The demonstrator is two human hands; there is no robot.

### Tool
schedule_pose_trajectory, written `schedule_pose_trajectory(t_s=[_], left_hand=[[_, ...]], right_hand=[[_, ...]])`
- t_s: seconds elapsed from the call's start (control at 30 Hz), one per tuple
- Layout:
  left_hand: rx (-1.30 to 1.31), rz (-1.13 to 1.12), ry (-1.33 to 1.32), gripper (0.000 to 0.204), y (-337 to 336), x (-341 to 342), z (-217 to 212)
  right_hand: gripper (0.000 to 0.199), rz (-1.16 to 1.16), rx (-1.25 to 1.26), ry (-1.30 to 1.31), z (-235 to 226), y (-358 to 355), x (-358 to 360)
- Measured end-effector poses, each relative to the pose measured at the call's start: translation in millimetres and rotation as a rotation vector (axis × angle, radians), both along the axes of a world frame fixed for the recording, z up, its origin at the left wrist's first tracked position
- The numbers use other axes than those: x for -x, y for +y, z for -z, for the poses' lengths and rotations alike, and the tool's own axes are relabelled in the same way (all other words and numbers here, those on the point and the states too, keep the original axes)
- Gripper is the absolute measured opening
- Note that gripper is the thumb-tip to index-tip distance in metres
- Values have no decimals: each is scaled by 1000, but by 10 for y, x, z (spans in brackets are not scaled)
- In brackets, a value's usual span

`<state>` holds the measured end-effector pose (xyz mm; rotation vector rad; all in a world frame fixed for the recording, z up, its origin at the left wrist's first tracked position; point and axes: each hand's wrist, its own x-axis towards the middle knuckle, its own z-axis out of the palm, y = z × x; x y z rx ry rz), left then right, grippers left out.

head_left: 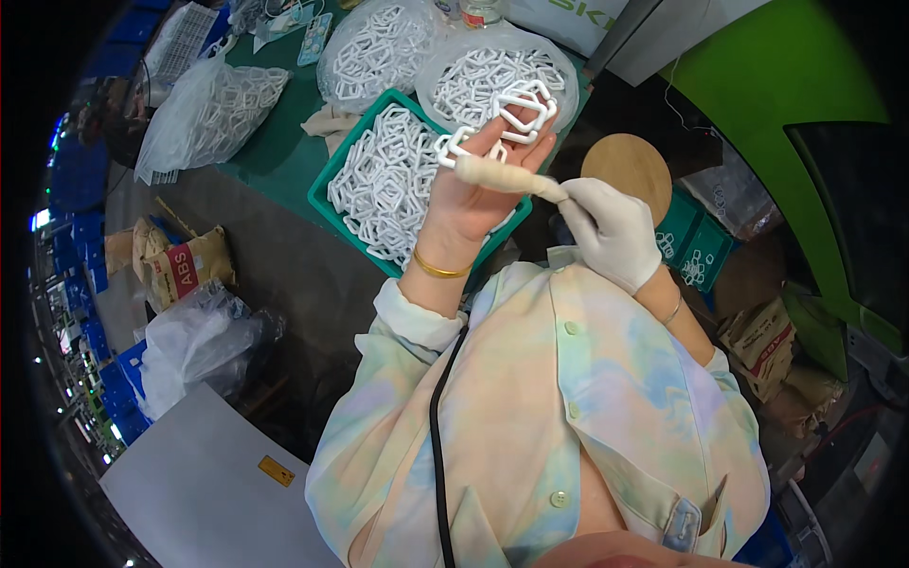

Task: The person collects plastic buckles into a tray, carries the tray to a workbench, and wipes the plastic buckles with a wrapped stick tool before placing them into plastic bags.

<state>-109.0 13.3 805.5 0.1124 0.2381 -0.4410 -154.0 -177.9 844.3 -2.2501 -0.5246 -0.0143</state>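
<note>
White plastic frame pieces [516, 112] rest in the bare left hand [478, 185] at upper centre of the frame, its fingers curled around them. The gloved right hand [611, 232] pinches a cream finger cot [497, 177] stretched across the left palm. Just beyond lies a green crate [327, 185] heaped with the same white pieces. Clear bags [213, 104] of them sit along the top. At left, a tan sack [185, 268] bears a red label; a grey board [204, 483] with a small yellow sticker lies lower left.

Glossy white plastic links [524, 106], matt cloth glove [611, 232], smooth wooden disc [627, 163], crinkled clear plastic bags [204, 109].
</note>
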Motion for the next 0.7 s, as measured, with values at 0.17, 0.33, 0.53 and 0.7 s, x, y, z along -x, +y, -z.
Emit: schedule_pose_trajectory(t_s=[0.17,0.33,0.53,0.7], left_hand=[[-217,-80,-121,35,136,-65,-36],[-839,-187,-532,35,379,-366,-225],[-1885,-260,-1031,36,430,-790,-706],[-2351,-450,-1211,21,326,-935,-1067]], right_hand=[[11,56,-14,5,51,-211,-75],[14,312,-154,6,148,-474,-171],[16,392,-188,39,95,-519,-209],[16,411,-187,35,163,-555,-207]])
